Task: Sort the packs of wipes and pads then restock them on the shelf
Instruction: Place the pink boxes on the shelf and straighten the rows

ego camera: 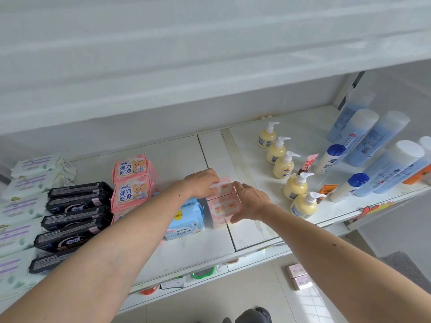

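Observation:
On the white shelf [191, 241] two small pale pink wipe packs stand one behind the other. My left hand [200, 183] grips the rear pink pack [224, 186] from its left side. My right hand [250, 201] holds the right side of the front pink pack [221, 209], thumb under its near edge. Blue wipe packs [186, 220] lie just left of them, partly under my left forearm. Further left stand pink bear-print pad packs [131, 183], black pad packs [74, 213] and white-and-purple wipe packs [25, 194] in rows.
Yellow pump bottles [295, 185] stand in a line to the right of the pink packs, with blue-and-white bottles [373, 155] beyond. Two more pink packs [298, 276] lie on the floor below the shelf. An upper shelf [210, 54] overhangs.

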`<action>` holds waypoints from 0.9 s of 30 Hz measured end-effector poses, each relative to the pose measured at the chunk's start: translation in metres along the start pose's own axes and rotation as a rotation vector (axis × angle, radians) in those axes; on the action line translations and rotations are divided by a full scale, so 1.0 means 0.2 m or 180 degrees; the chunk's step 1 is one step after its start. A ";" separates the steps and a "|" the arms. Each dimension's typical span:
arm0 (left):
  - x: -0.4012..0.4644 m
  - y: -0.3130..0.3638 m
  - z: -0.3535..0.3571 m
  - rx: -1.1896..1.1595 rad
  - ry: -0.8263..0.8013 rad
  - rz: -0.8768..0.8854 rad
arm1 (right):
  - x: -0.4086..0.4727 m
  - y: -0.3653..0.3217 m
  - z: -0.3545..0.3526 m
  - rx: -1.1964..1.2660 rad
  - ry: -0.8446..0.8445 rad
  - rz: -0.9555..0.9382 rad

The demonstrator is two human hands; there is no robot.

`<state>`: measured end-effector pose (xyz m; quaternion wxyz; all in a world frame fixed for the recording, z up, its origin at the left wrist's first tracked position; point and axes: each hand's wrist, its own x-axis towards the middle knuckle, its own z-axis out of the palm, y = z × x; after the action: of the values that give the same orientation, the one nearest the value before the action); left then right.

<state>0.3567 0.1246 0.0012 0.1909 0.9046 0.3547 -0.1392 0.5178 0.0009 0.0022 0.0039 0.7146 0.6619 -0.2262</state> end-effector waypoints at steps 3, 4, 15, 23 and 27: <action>-0.01 0.02 -0.02 0.0025 0.0058 0.0023 | -0.01 0.01 -0.01 -0.0026 0.0029 0.0025; -0.01 0.03 -0.03 0.0032 0.0091 0.0040 | -0.02 0.02 -0.01 -0.0009 0.0052 0.0039; 0.04 0.34 0.01 -0.0091 0.0797 0.0486 | -0.31 0.23 0.03 0.0301 0.0921 0.0207; 0.05 0.80 0.16 -0.0428 0.1117 0.0947 | -0.68 0.54 0.10 0.0578 0.1298 0.0337; 0.08 1.11 0.28 -0.0782 0.1236 0.1069 | -0.93 0.79 0.14 0.0598 0.1286 0.0321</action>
<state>0.5151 -0.0413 -0.0002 0.2480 0.9305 0.2440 0.1143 0.6543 -0.2023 -0.0089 -0.1840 0.7748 0.5888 -0.1386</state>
